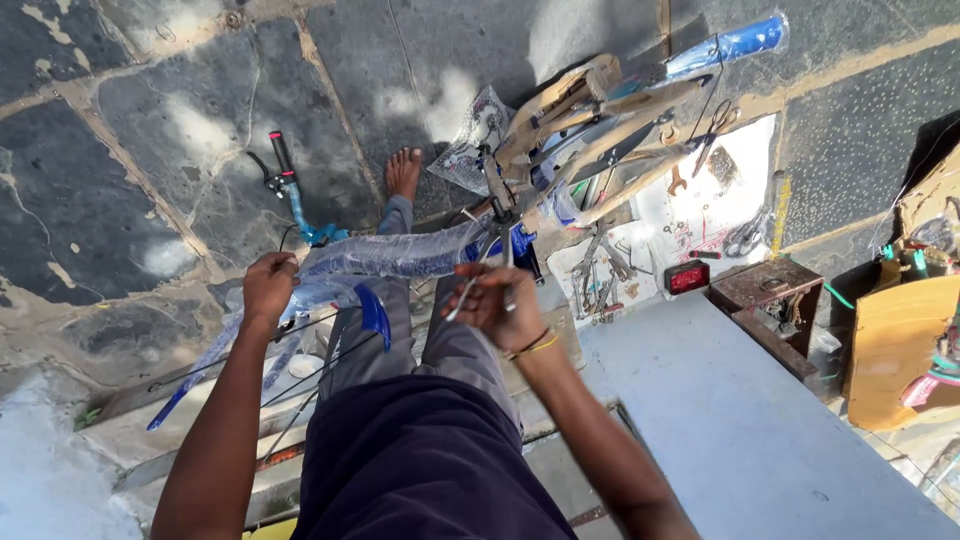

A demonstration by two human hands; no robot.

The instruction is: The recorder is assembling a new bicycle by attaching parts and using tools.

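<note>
A blue bicycle frame (400,255) wrapped in clear plastic lies across in front of me, its handlebar (285,180) pointing away to the left. My left hand (268,285) grips the wrapped frame near its left end. My right hand (495,300) is closed on a thin metal tool (462,295) held at the frame's right end, under cardboard-wrapped tubes (590,115).
Loose wrenches, scissors and small parts lie on a white sheet (700,215) on the stone floor. A red box (686,276) and a rusty metal box (765,295) sit beside a grey slab (720,420). Cardboard (895,345) stands at right. My bare foot (403,172) rests ahead.
</note>
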